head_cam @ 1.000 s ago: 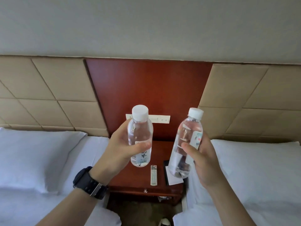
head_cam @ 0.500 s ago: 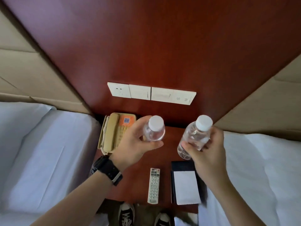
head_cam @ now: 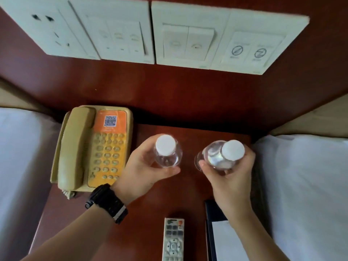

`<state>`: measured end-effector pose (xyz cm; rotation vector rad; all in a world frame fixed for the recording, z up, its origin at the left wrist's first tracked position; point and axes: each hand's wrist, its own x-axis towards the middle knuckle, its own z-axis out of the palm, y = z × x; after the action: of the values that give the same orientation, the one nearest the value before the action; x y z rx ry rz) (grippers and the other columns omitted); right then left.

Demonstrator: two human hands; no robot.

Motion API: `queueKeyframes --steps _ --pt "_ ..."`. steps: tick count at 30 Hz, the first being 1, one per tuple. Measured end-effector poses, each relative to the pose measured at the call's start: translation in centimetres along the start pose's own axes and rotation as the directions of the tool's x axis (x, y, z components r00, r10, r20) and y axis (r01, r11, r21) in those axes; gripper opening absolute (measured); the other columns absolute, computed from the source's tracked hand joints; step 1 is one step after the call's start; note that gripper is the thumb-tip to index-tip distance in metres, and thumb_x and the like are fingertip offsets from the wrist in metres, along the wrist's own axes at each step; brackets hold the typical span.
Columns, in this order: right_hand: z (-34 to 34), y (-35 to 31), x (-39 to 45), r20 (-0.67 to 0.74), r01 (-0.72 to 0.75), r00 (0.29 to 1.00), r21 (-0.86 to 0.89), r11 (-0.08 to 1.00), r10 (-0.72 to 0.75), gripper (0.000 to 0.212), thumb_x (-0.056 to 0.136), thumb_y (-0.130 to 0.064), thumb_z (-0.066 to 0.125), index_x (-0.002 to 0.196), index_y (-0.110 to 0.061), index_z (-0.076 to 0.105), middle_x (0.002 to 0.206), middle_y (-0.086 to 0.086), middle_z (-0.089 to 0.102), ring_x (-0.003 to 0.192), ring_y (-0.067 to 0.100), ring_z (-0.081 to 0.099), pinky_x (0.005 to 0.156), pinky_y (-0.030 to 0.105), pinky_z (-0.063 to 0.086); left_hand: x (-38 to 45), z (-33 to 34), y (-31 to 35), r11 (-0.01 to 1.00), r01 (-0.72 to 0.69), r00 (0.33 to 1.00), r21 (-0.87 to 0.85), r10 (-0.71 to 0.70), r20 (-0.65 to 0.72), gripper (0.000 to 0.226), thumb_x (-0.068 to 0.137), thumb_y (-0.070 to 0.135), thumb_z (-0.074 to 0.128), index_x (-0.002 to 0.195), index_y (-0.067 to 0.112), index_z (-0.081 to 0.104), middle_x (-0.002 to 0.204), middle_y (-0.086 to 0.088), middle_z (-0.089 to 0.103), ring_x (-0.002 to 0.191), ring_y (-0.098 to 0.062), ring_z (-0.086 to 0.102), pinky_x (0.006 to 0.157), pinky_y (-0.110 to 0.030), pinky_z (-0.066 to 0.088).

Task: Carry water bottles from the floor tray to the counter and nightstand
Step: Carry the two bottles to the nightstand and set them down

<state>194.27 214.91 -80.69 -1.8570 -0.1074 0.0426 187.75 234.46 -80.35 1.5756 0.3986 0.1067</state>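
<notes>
I look straight down on a dark red wooden nightstand point(head_cam: 150, 208). My left hand point(head_cam: 143, 172) grips a clear water bottle with a white cap point(head_cam: 165, 147), upright over the nightstand's back middle. My right hand point(head_cam: 229, 178) grips a second clear white-capped bottle point(head_cam: 232, 150), upright just to the right of the first. The two bottles stand a little apart. Whether their bases touch the wood is hidden from above.
A beige and orange telephone point(head_cam: 94, 147) fills the nightstand's left back part. A white remote point(head_cam: 173, 240) and a black folder with a white notepad point(head_cam: 224, 240) lie at the front. A switch panel point(head_cam: 150, 32) is on the headboard. White bedding point(head_cam: 305, 194) flanks both sides.
My view has closed in on the nightstand. Both hands have lowered their bottles toward its top, to the right of the telephone.
</notes>
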Motion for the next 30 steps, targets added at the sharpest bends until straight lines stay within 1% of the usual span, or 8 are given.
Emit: queueKeyframes --steps 4,8,10,13,17,22,27,30 --pt "-0.6 1.4 -0.3 0.094 0.022 0.995 -0.09 0.996 -0.013 0.082 0.062 -0.008 0.091 0.115 -0.043 0.04 0.116 0.0 0.06 0.105 0.002 0.063 0.085 0.013 0.05 0.0 -0.1 -1.5 0.998 -0.012 1.0 0.069 0.01 0.027 0.074 0.058 0.007 0.093 0.115 0.044 0.066 0.124 0.008 0.069 0.116 -0.009 0.064 0.103 -0.028 0.049" --pt "-1.9 4.1 0.4 0.334 -0.083 0.928 -0.247 0.966 0.165 0.063 0.066 -0.034 0.086 0.122 -0.02 0.061 0.114 -0.008 0.07 0.109 0.007 0.065 0.098 0.037 0.053 -0.2 0.1 -2.5 0.962 0.032 0.998 0.273 -0.045 0.043 0.074 0.065 0.01 0.091 0.107 0.061 0.058 0.113 0.033 0.066 0.11 0.009 0.061 0.098 -0.015 0.047" --pt "-2.0 4.5 0.8 0.335 -0.13 0.916 -0.269 0.954 0.219 0.062 0.062 -0.047 0.081 0.115 -0.019 0.068 0.107 -0.01 0.073 0.105 0.008 0.068 0.094 0.042 0.055 0.2 0.1 -2.5 0.946 0.034 0.999 0.322 -0.044 0.023 0.064 0.067 0.014 0.091 0.107 0.053 0.059 0.107 0.039 0.065 0.105 0.016 0.059 0.09 -0.005 0.044" --pt "-0.9 4.2 1.9 0.258 -0.1 0.952 -0.247 0.964 0.165 0.065 0.058 -0.05 0.083 0.111 -0.016 0.069 0.104 -0.008 0.073 0.102 0.008 0.068 0.09 0.031 0.055 1.9 -0.1 -2.6 0.949 0.03 0.999 0.315 -0.032 0.004 0.058 0.07 0.015 0.088 0.117 0.034 0.059 0.113 0.024 0.068 0.111 0.011 0.06 0.094 -0.006 0.043" --pt "1.8 3.8 4.0 0.113 -0.016 0.993 -0.243 0.97 0.045 0.068 0.06 -0.029 0.092 0.115 -0.016 0.053 0.115 -0.002 0.064 0.108 0.009 0.061 0.084 0.005 0.043 5.2 -0.5 -2.8 0.969 0.013 0.996 0.248 -0.034 0.079 0.065 0.074 0.006 0.084 0.131 0.017 0.055 0.127 0.014 0.064 0.12 0.006 0.058 0.102 -0.012 0.043" --pt "3.0 3.8 5.1 0.137 0.045 0.99 -0.27 0.962 -0.008 0.075 0.063 -0.026 0.091 0.12 -0.028 0.042 0.124 -0.004 0.053 0.116 0.009 0.054 0.095 0.019 0.044 7.3 -0.9 -2.4 0.955 -0.044 0.988 0.294 -0.001 0.153 0.067 0.076 0.006 0.083 0.136 0.01 0.052 0.125 0.014 0.064 0.116 0.008 0.059 0.099 -0.011 0.045" --pt "1.5 4.4 5.6 0.277 0.055 0.959 -0.405 0.913 0.065 0.06 0.075 -0.027 0.084 0.127 -0.02 0.055 0.094 -0.025 0.054 0.083 0.003 0.057 0.064 0.007 0.04 7.8 -1.1 -2.4 0.931 -0.062 0.98 0.36 -0.012 0.199 0.07 0.075 0.004 0.084 0.136 0.017 0.051 0.117 0.027 0.059 0.107 0.022 0.055 0.09 0.001 0.039" --pt "1.7 4.3 6.4 0.298 0.077 0.952 -0.45 0.89 0.069 0.063 0.076 -0.035 0.082 0.129 -0.021 0.052 0.088 -0.014 0.058 0.077 0.006 0.054 0.062 0.014 0.036 8.7 -1.4 -2.0 0.914 -0.058 0.962 0.403 -0.057 0.268 0.063 0.074 0.004 0.084 0.129 0.017 0.056 0.111 0.024 0.062 0.1 0.022 0.057 0.085 0.002 0.04"
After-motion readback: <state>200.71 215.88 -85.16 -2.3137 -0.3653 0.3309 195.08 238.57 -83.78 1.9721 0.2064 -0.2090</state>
